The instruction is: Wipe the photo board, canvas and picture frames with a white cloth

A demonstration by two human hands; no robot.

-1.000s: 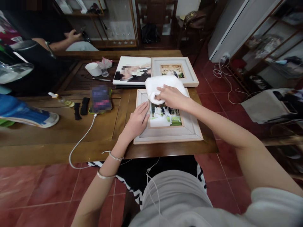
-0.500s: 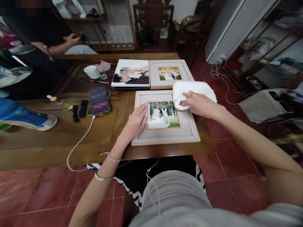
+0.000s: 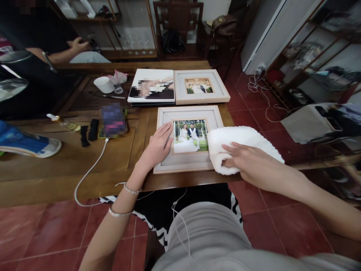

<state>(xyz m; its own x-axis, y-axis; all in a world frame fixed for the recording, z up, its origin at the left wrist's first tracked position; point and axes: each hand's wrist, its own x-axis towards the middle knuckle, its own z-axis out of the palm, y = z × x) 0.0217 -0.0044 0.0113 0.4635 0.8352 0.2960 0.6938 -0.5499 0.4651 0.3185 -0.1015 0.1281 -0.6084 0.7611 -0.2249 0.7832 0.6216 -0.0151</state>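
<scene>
A pale wooden picture frame (image 3: 188,113) with a wedding photo lies flat on the brown wooden table (image 3: 67,169) in front of me. My left hand (image 3: 156,146) rests flat on its left border, fingers stretched out. My right hand (image 3: 248,163) presses a folded white fluffy cloth (image 3: 239,141) onto the frame's lower right corner, fingers curled over the cloth. Two thin bracelets circle my left wrist.
Behind the frame lie a second framed photo (image 3: 200,86) and a photo album (image 3: 152,88). A phone (image 3: 113,120) on a white cable, a white cup (image 3: 103,84), a small bottle (image 3: 63,122) and a blue shoe (image 3: 28,143) sit to the left. Another person's arm (image 3: 60,52) shows far left.
My right hand has wiped the cloth from the frame's top edge, across its right side, down to the lower right corner. My left hand has stayed on the left border.
</scene>
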